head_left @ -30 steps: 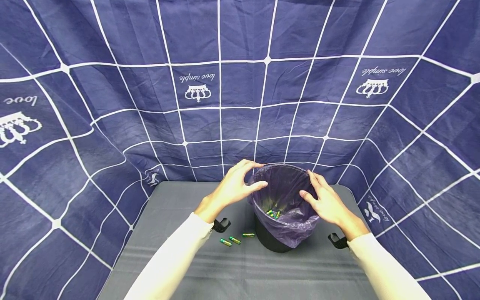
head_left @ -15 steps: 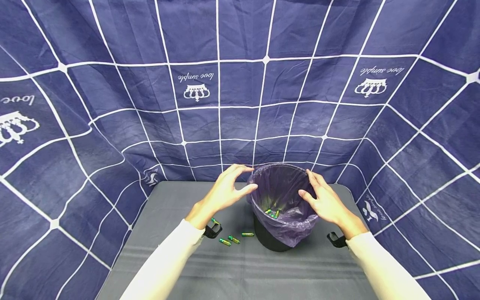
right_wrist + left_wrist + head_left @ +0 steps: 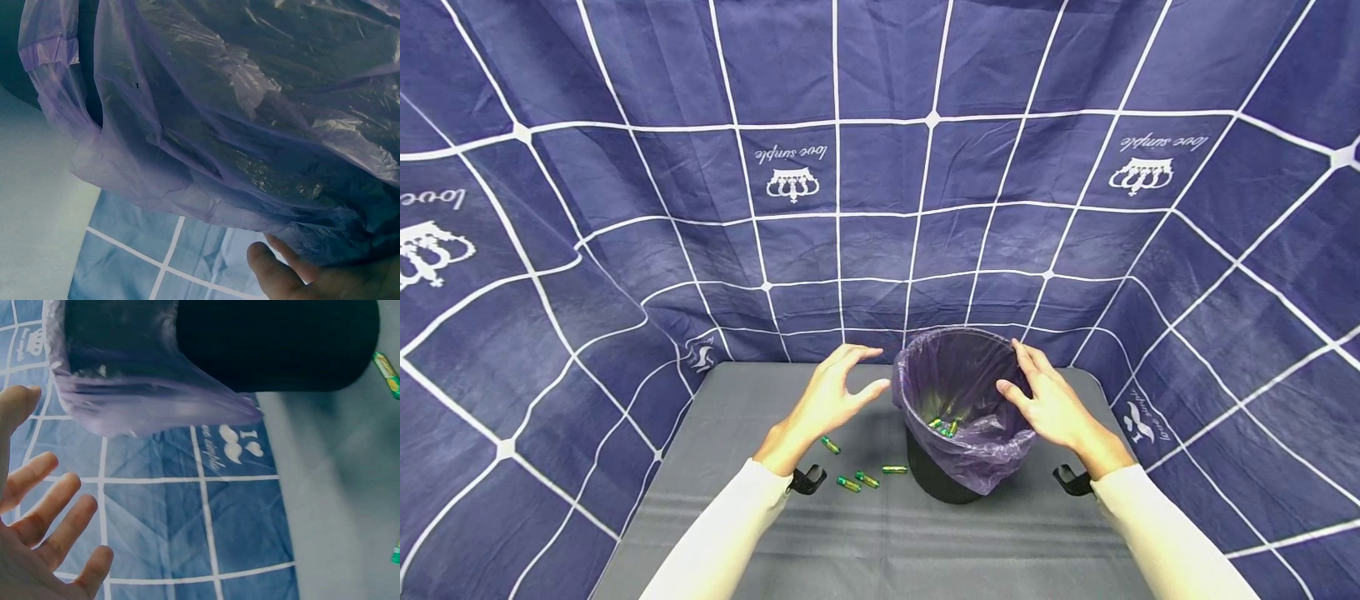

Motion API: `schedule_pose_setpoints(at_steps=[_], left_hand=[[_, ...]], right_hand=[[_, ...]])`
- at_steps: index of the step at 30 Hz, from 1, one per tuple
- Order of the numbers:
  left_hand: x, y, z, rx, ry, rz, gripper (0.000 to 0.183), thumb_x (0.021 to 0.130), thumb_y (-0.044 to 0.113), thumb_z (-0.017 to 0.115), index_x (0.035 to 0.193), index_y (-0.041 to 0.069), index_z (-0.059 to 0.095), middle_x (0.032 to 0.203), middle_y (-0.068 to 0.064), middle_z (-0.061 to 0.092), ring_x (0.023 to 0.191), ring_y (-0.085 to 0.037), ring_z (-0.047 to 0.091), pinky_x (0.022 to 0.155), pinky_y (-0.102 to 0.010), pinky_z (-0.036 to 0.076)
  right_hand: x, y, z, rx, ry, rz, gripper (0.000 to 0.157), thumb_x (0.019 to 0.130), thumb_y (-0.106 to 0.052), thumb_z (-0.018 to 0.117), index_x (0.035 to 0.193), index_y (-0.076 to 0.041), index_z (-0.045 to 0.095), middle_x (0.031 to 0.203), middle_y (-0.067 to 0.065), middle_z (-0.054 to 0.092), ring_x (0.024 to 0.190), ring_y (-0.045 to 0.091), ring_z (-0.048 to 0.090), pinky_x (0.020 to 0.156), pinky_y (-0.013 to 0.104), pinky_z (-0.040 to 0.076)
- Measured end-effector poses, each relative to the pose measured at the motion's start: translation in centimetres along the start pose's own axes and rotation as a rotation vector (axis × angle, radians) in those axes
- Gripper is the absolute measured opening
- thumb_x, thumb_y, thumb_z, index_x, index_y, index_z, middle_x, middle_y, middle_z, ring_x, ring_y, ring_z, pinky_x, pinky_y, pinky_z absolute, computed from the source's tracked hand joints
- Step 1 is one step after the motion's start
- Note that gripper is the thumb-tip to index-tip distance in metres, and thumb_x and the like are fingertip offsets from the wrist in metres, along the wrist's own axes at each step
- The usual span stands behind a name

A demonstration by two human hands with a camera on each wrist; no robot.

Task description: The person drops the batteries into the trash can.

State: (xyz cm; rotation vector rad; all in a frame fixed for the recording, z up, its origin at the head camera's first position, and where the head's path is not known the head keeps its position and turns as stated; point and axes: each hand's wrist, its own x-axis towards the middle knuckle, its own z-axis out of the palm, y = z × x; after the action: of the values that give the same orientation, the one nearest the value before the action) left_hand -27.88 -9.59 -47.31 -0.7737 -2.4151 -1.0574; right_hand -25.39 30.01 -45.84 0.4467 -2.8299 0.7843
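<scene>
Standing on the grey table (image 3: 820,550), a black bin (image 3: 940,479) wears a thin purple liner (image 3: 977,462) folded over its rim, with a loose skirt of it hanging down the near side. Inside, a few green-and-gold batteries (image 3: 951,430) lie together toward the bottom; their number is hard to make out, and a crumpled fold of the liner hides part of the interior beside them.

The right hand (image 3: 1051,400) is at the bin's right rim, fingers nearly straight with their tips at the edge and thumb reaching over the mouth; it covers that stretch of rim. How firmly it presses cannot be told. The left hand (image 3: 827,396) hovers to the left of the bin, apart from it, thumb and fingers spread and holding nothing.

Between the left wrist and the bin, four loose batteries (image 3: 894,469) lie on the table: one just beside the bin's base, two side by side to its left, and one farther back near the left wrist. A black band (image 3: 808,481) on that wrist sits near them, and a matching strap (image 3: 1072,482) is on the right wrist. Pale sleeves (image 3: 722,525) cover both forearms.

Around the table hangs blue cloth (image 3: 880,183) with white grid lines and crown prints.
</scene>
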Motion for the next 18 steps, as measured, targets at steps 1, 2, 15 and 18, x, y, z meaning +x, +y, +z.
schedule_pose_setpoints(at_steps=[1, 2, 15, 18], left_hand=[[-0.3, -0.3, 0.0, 0.002, 0.007, -0.003, 0.053, 0.100, 0.027, 0.094, 0.147, 0.008, 0.077, 0.142, -0.013, 0.079, 0.140, -0.034, 0.075, 0.121, -0.056, 0.060], [-0.6, -0.5, 0.1, 0.000, 0.009, -0.008, 0.053, 0.100, 0.027, 0.094, 0.147, 0.007, 0.077, 0.141, -0.013, 0.079, 0.140, -0.035, 0.075, 0.122, -0.056, 0.060], [-3.9, -4.3, 0.7, 0.021, 0.029, -0.095, 0.052, 0.098, 0.024, 0.095, 0.144, 0.005, 0.079, 0.139, -0.015, 0.080, 0.138, -0.040, 0.076, 0.120, -0.059, 0.060], [-4.7, -4.9, 0.8, 0.030, 0.019, -0.124, 0.052, 0.098, 0.025, 0.095, 0.144, 0.005, 0.079, 0.139, -0.015, 0.080, 0.138, -0.041, 0.076, 0.119, -0.060, 0.060]], right_hand=[[0.0, 0.0, 0.0, -0.001, -0.001, 0.002, 0.084, 0.118, -0.039, 0.063, 0.182, 0.003, 0.029, 0.180, 0.033, 0.041, 0.164, 0.060, 0.048, 0.134, 0.076, 0.041], [0.0, 0.0, 0.0, -0.001, -0.002, 0.002, 0.084, 0.118, -0.039, 0.063, 0.182, 0.003, 0.029, 0.180, 0.034, 0.041, 0.164, 0.060, 0.048, 0.134, 0.076, 0.041], [0.0, 0.1, 0.0, -0.001, -0.001, 0.000, 0.084, 0.118, -0.039, 0.064, 0.182, 0.003, 0.029, 0.180, 0.033, 0.041, 0.163, 0.060, 0.048, 0.134, 0.076, 0.040], [0.0, 0.1, 0.0, -0.004, 0.000, -0.002, 0.083, 0.118, -0.039, 0.064, 0.182, 0.003, 0.029, 0.180, 0.033, 0.041, 0.163, 0.061, 0.049, 0.134, 0.076, 0.041]])
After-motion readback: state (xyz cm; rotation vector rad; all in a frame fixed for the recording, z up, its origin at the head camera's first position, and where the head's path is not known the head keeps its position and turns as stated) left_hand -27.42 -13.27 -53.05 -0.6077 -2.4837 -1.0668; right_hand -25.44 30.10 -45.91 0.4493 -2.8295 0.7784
